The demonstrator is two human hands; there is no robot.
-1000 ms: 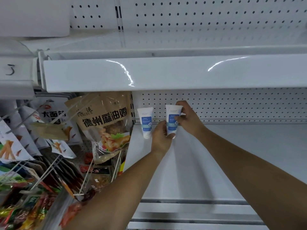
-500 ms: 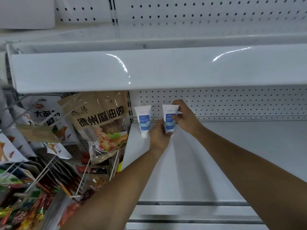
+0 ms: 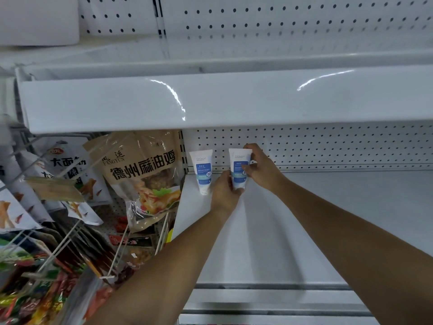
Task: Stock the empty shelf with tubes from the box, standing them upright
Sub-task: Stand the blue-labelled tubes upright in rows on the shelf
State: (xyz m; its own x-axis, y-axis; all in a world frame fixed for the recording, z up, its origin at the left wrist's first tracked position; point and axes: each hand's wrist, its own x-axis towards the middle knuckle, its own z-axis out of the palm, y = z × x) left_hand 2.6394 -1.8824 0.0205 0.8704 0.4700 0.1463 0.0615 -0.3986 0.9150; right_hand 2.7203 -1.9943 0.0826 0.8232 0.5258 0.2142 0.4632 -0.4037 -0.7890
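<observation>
**Both hands on the second tube, one already standing**

The left hand [image 3: 223, 191] curls round the lower end of the second tube [image 3: 239, 168], near its cap. The right hand [image 3: 260, 168] pinches the tube's upper right edge between thumb and fingers. So both hands are closed on the same tube and neither is free.

From where I stand, the front of the shelf [image 3: 328, 219] has nothing on it, and the white board runs bare to the right. Toward the back left corner, the held tube is upright, cap down, label facing out. The left hand hides its cap, so I cannot tell whether it is on the board or just above it.

Just to its left, apart from it and touched by no hand, the first tube [image 3: 202, 170] stands on its cap. Behind both runs the pegboard [image 3: 328, 148], and the upper shelf [image 3: 210, 99] hangs over everything. Snack bags [image 3: 143, 174] hang in the next bay to the left.

I'd judge the job barely begun. One tube is placed and a second is being settled beside it, with nearly the whole shelf left to fill. The box is not in sight, so I cannot say how many tubes remain.
</observation>
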